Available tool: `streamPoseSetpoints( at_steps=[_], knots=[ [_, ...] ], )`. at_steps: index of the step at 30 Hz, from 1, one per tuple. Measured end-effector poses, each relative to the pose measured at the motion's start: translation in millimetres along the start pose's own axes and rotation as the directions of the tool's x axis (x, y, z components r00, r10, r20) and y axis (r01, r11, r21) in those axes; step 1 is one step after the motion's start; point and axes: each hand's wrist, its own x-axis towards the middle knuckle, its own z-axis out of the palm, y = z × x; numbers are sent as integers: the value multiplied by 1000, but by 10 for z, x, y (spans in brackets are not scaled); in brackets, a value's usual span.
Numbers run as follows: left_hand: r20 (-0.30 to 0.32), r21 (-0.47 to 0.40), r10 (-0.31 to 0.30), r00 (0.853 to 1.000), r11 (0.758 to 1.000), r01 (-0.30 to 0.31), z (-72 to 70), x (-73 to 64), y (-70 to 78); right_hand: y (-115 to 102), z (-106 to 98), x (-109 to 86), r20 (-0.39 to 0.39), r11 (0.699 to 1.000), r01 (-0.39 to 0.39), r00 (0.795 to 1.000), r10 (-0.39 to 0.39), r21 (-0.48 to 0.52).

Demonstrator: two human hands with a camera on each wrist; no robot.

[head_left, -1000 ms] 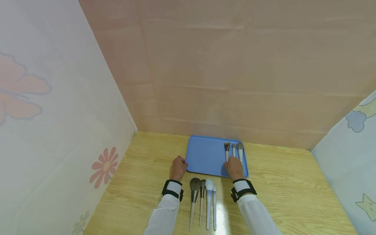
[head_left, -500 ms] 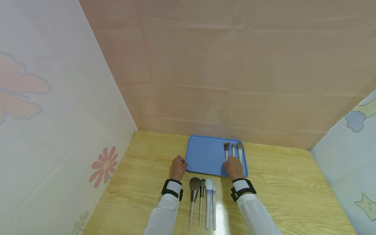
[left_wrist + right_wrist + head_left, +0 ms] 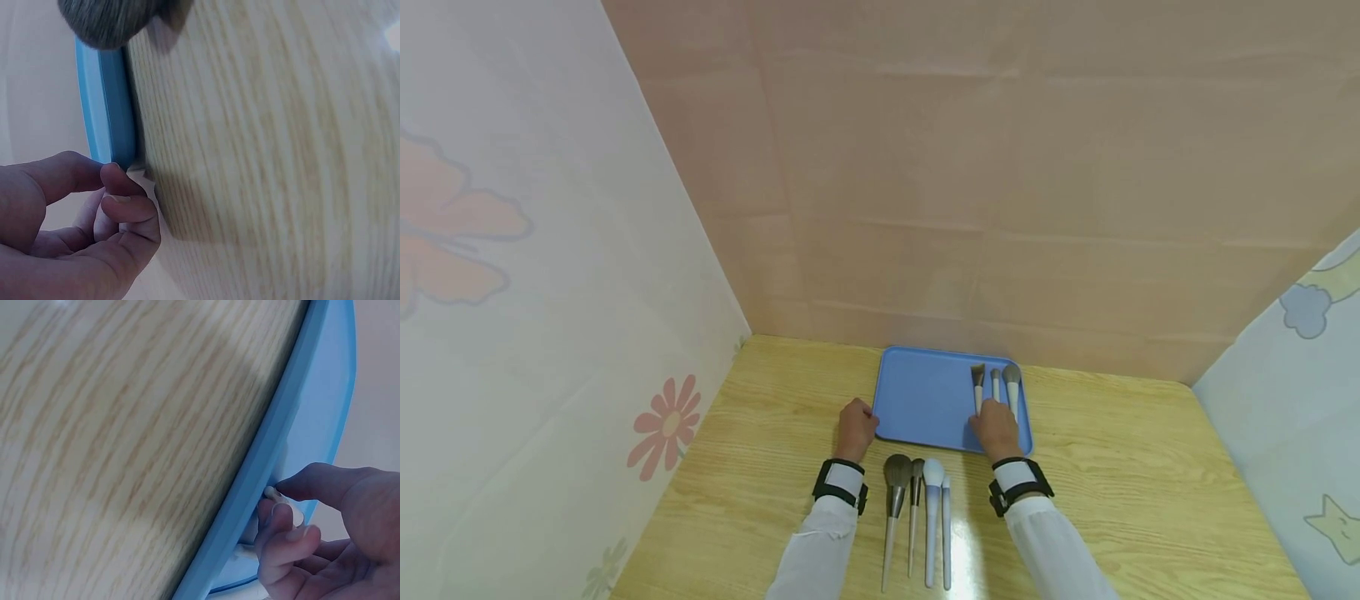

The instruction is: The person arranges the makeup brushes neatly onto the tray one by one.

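In the head view, my right hand is over the right part of a blue tray. Its thumb and fingertips pinch the handle end of a makeup brush with a dark slanted head, lying on the tray. To its right lie a small makeup brush and a fuller one, their handles partly hidden by the hand. My left hand has its fingers curled at the tray's near left corner. In the left wrist view, thumb and fingers grip the blue rim there.
Several makeup brushes lie side by side on the wooden table between my forearms: a large dark one, a slimmer dark one, a white-headed one and a thin pale one. A pinkish-brown backdrop rises behind the tray.
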Motion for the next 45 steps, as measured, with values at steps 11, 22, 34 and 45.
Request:
streamPoseSetpoints(
  at_steps=[11,22,34,45],
  knots=[
    [-26,18,18,1000,1000,-17,6,24,-13,8,21,7,-7,1000,15,1000,-15,5],
    [-40,19,16,999,1000,-15,22,33,-5,-1,16,8,-3,1000,-17,1000,17,16],
    [-32,25,7,999,1000,-6,42,25,-33,-2,13,-39,-26,1000,9,1000,-8,30],
    [-31,21,9,999,1000,-8,45,47,-46,-6,3,-61,-60,998,39,998,-37,45]
  ],
)
